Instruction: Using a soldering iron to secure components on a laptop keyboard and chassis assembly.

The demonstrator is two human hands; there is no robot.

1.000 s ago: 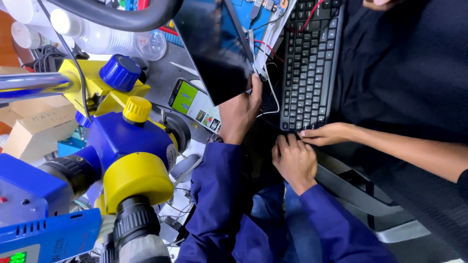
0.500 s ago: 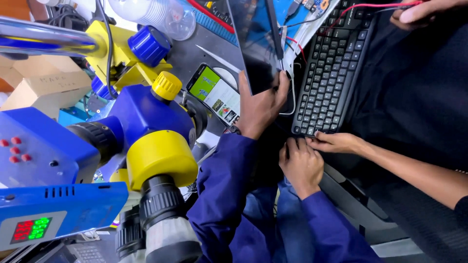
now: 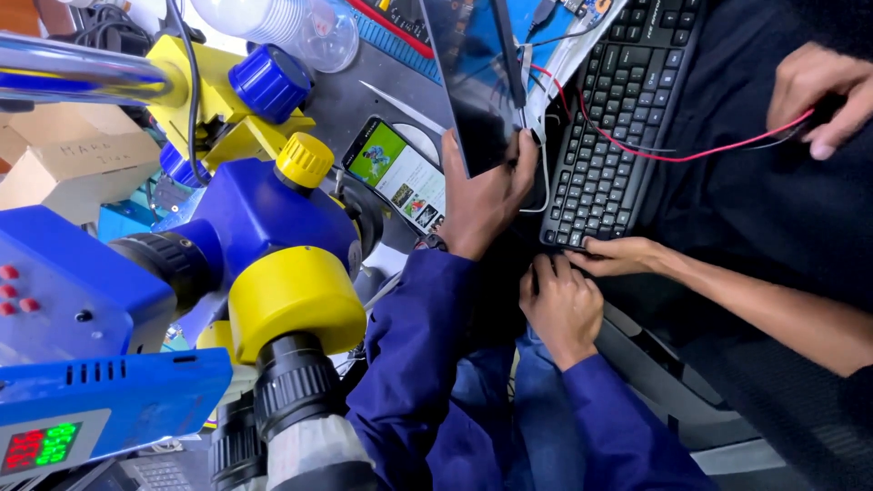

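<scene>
At the bench's middle, the left hand (image 3: pixel 480 195) grips the lower end of a dark tablet (image 3: pixel 473 77).
Its long axis runs up and away from that hand, tilted on edge. The right hand (image 3: pixel 559 300) is curled, knuckles up, just below a black keyboard (image 3: pixel 627 109); whether it holds anything cannot be told. A co-worker's hand (image 3: pixel 618 256) touches the keyboard's near edge. A lit phone (image 3: pixel 400 173) lies left of the tablet, beside a blue-and-yellow microscope (image 3: pixel 273 264).

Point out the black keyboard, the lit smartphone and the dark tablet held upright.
Black keyboard (image 3: pixel 627 118), head view, middle of its keys.
Lit smartphone (image 3: pixel 400 175), head view, screen centre.
Dark tablet (image 3: pixel 473 86), head view, glass face.
</scene>
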